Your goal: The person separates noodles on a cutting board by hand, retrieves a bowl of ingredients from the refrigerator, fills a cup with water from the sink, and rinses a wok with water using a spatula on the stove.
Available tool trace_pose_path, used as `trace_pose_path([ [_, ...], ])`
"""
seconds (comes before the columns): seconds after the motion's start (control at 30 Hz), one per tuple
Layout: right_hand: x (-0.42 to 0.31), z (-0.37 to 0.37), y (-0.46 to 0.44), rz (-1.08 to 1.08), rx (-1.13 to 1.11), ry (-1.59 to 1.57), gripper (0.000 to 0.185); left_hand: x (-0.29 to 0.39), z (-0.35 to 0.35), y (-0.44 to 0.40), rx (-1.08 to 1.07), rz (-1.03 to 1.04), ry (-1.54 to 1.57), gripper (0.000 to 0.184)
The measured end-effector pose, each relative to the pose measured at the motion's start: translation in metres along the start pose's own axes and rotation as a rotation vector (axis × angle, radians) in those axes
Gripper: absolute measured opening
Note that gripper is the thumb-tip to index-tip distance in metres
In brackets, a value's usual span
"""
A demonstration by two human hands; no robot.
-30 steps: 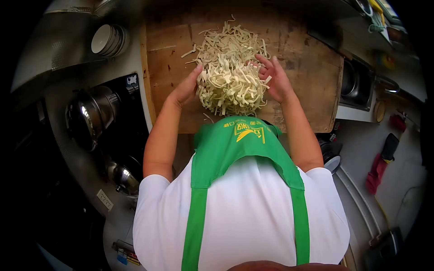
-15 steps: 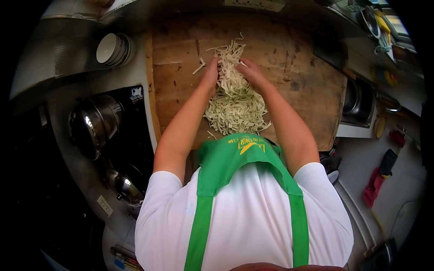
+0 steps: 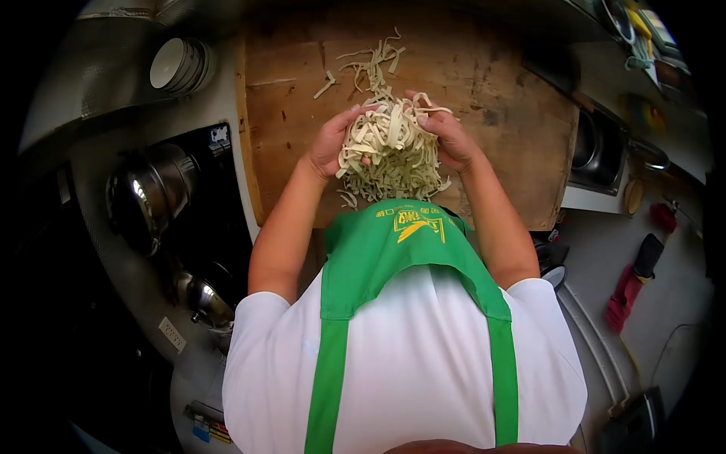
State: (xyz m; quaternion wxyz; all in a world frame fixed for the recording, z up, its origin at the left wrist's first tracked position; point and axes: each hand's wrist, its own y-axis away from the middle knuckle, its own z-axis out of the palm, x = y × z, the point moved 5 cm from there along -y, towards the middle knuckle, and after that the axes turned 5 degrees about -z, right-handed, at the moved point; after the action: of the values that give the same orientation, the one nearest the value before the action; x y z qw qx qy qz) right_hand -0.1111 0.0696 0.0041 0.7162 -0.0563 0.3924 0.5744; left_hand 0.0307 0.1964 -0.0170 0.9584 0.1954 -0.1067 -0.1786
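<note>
A person in a white short-sleeved shirt and a green apron with yellow printing (image 3: 412,250), seen from above, holds a bunch of pale, flat, ribbon-like noodle strips (image 3: 393,132) between two bare hands over a brown, stained wooden worktop (image 3: 499,144). The left hand (image 3: 448,136) cups the bunch from its right side in the picture, its fingers curved and slightly apart, with strips draped across them. The right hand (image 3: 333,140) cups the other side, fingers curled in under the strips; how tightly they press together cannot be told. The strips have no single direction: the upper ones loop over and hang toward the apron, while the rest tangle every way. Below the bunch, more strips lie heaped near the worktop's near edge. Beyond the hands, a thin trail of strips (image 3: 374,68) runs lengthwise away from the person, its far end curling up and slightly rightward. Left of that trail, a short loose strip (image 3: 324,85) lies slantwise, its far end angled to the right.
</note>
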Motion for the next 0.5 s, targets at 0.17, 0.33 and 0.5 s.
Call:
trace_pose_path([
  [0.17,-0.014,0.021,0.013,-0.067,-0.053,-0.096,0.078,-0.001,0.021,0.010,0.066,0.031,0.029,0.054],
  [0.33,-0.006,0.026,0.020,-0.048,0.017,0.113,0.082,0.003,0.042,0.013,-0.375,-0.026,0.143,0.061],
  [0.5,0.009,-0.019,0.019,-0.290,0.449,0.742,0.063,0.013,-0.024,0.027,0.233,0.246,-0.290,0.060],
])
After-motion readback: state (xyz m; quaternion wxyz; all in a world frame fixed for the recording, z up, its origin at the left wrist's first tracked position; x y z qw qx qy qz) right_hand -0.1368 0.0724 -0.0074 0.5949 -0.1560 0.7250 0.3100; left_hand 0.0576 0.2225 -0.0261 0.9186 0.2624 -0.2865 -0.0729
